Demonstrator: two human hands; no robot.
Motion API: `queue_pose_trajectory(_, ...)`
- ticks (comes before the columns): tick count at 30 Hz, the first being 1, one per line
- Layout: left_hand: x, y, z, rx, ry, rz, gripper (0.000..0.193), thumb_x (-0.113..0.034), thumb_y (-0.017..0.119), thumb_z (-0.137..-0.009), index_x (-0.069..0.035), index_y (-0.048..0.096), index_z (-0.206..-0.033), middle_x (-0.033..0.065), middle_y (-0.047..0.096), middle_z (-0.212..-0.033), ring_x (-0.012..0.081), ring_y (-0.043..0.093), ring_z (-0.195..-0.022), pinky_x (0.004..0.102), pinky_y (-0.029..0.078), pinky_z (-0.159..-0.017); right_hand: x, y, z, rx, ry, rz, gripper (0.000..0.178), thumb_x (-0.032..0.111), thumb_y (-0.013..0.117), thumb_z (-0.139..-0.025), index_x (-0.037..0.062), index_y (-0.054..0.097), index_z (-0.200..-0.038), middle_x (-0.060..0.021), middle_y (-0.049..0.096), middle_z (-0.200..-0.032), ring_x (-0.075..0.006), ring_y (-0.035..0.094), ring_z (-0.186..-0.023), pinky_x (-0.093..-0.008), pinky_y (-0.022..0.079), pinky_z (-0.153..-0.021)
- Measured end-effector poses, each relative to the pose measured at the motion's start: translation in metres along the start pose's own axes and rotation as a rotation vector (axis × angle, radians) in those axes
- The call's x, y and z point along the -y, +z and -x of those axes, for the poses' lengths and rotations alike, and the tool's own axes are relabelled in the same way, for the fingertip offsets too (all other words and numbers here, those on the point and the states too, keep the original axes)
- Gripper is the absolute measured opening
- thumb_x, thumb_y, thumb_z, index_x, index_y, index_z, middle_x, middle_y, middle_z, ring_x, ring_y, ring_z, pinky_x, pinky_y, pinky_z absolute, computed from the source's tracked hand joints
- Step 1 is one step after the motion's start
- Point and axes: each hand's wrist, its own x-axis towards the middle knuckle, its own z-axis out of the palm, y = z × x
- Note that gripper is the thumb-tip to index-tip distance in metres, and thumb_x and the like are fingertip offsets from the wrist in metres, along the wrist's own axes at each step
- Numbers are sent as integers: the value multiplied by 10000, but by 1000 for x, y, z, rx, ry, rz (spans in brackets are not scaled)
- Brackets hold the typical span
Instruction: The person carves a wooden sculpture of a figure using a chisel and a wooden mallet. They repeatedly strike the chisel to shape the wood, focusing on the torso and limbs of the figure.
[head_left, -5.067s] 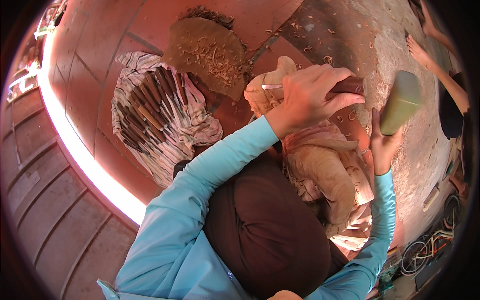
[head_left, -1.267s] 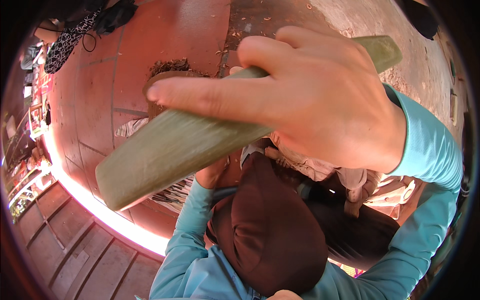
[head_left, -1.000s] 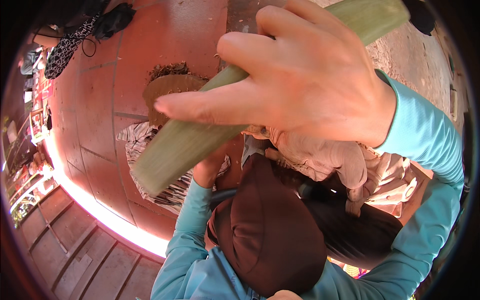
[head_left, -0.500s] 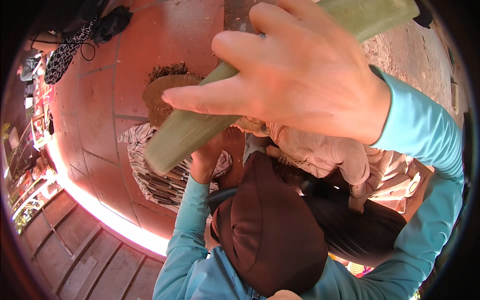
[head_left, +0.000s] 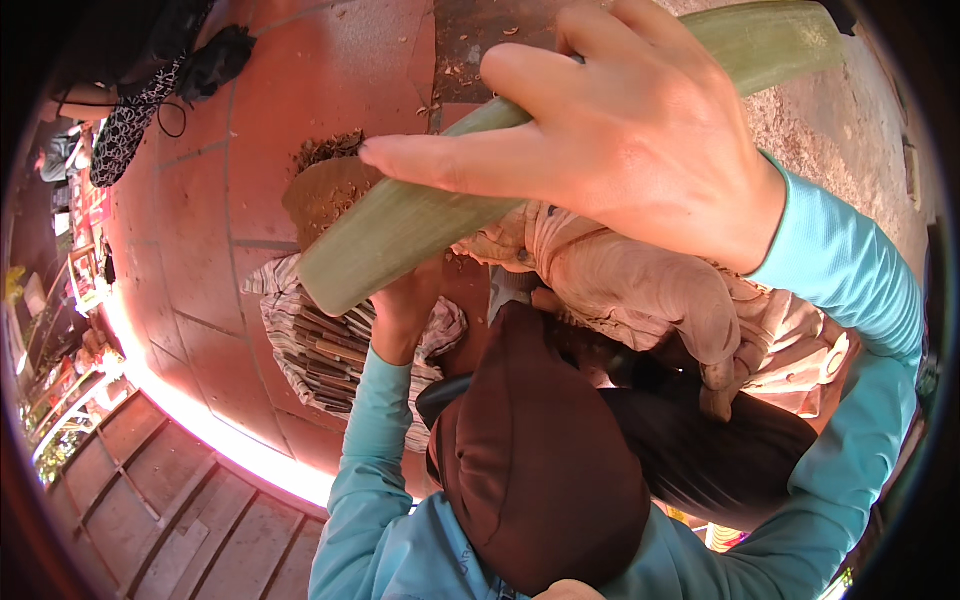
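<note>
Bar [head_left: 400, 245], grn, held in R hand [head_left: 640, 140], ptly hiding L hand [head_left: 408, 300], whose grip's unclear.

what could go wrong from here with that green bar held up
The green bar could slip from the grip of the right hand and perhaps dent the wooden carving.
It hides part of the left hand in this view, so a knock there might go unseen.
That hand also looks close to the tools on the striped cloth; any sharp edge might nick it.
</note>
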Motion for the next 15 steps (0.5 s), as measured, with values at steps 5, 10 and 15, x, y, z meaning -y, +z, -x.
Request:
queue_pose_trajectory(5,-2,-7,7,1,-114,174,283,76,626,-830,75,549,-1103,122,632,-1020,161,621,-876,271,547,-729,7,-6,-4,-89,139,-210,430,198,578,-735,302,627,-1150,33,319,-624,-104,313,-487,-244,276,-466)
queue_pose_trajectory(10,0,1,-2,29,-64,15,225,72,631,-828,65,594,-1049,106,644,-981,152,624,-836,275,540,-719,2,5,10,-91,98,-43,444,201,581,-738,293,621,-1170,34,337,-635,-103,319,-500,-240,278,-466)
queue_pose_trajectory(15,-2,-7,-10,118,-57,-99,179,61,637,-828,55,621,-1006,98,648,-970,139,619,-831,259,524,-692,0,-7,16,-30,141,-176,472,198,591,-733,283,609,-1197,37,342,-628,-97,314,-505,-239,280,-471)
